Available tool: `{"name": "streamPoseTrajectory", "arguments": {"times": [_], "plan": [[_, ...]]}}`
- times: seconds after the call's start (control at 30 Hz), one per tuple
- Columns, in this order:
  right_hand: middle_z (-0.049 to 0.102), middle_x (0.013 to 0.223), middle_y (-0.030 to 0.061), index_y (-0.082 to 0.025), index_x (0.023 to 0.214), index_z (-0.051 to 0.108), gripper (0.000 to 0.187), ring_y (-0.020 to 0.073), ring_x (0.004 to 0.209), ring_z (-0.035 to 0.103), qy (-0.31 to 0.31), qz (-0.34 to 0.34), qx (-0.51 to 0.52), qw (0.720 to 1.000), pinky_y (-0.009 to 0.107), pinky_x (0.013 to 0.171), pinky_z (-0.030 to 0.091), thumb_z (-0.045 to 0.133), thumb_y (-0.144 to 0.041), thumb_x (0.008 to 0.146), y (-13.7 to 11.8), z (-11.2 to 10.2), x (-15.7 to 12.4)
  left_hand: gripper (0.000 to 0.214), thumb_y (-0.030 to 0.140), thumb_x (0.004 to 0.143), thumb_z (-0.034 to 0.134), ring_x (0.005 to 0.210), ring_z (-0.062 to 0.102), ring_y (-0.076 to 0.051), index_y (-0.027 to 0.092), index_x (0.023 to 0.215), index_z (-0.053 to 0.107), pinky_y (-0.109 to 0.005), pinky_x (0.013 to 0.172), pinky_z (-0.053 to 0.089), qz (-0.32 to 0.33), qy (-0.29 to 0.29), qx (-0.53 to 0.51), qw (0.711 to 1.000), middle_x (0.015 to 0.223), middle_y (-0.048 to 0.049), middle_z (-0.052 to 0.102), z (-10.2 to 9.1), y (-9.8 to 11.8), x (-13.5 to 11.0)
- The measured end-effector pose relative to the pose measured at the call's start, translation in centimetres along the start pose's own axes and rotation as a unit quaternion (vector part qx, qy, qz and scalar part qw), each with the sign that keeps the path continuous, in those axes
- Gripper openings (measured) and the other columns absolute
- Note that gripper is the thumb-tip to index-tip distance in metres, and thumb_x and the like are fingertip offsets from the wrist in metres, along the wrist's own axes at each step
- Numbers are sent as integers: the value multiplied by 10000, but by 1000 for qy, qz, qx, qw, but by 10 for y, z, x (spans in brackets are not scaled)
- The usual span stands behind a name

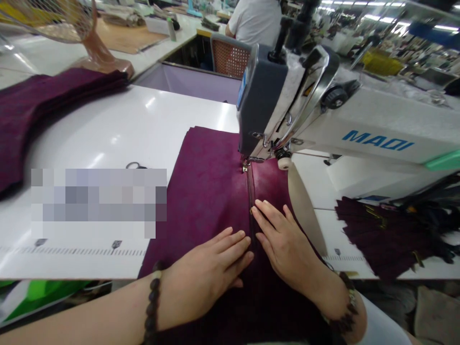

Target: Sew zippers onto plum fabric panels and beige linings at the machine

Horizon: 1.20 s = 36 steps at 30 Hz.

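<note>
Fabric (204, 187) in purple lies on the worktop (89, 124), running beneath the foot (246, 167) of a sewing machine (359, 110) — the left hand (210, 268) and right hand (287, 247) resting on it, fingers extended and clasping nothing, tips close to a dark strip (250, 184). Purple pieces (53, 100) sit beside a fan (102, 60) — beyond, a person (257, 21) in white.

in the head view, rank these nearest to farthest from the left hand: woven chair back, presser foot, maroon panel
From the left hand:
1. Maroon panel: directly under the hand.
2. Presser foot: ahead and slightly right, under the machine head.
3. Woven chair back: far ahead, beyond the white table.
</note>
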State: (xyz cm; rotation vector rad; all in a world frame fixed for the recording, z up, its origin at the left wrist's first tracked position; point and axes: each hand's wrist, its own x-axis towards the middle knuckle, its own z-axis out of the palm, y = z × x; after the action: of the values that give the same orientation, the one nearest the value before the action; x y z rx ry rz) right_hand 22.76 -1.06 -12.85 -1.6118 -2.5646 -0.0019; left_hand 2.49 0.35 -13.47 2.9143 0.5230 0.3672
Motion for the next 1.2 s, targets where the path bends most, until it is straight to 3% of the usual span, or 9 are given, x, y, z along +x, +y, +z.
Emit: {"name": "streamPoseTrajectory", "arguments": {"times": [0.43,1.2], "plan": [[358,1400,54,-163,1335,364,447,200,1300,287,-22,1,28,999,539,1050,254,327,-162,889,0,-5,1,354,322,953,336,1175,477,-231,146,1205,512,-396,1006,353,13,-7,27,1000,1225,-86,551,-2,-1,1],[393,1375,77,-135,1317,389,438,221,1276,323,-9,-10,-1,1000,549,1021,296,339,-158,882,5,-2,5,356,334,940,378,1191,458,-244,138,1212,496,-401,1016,343,-7,-18,16,1000,1252,-97,526,1,-1,2]]}}
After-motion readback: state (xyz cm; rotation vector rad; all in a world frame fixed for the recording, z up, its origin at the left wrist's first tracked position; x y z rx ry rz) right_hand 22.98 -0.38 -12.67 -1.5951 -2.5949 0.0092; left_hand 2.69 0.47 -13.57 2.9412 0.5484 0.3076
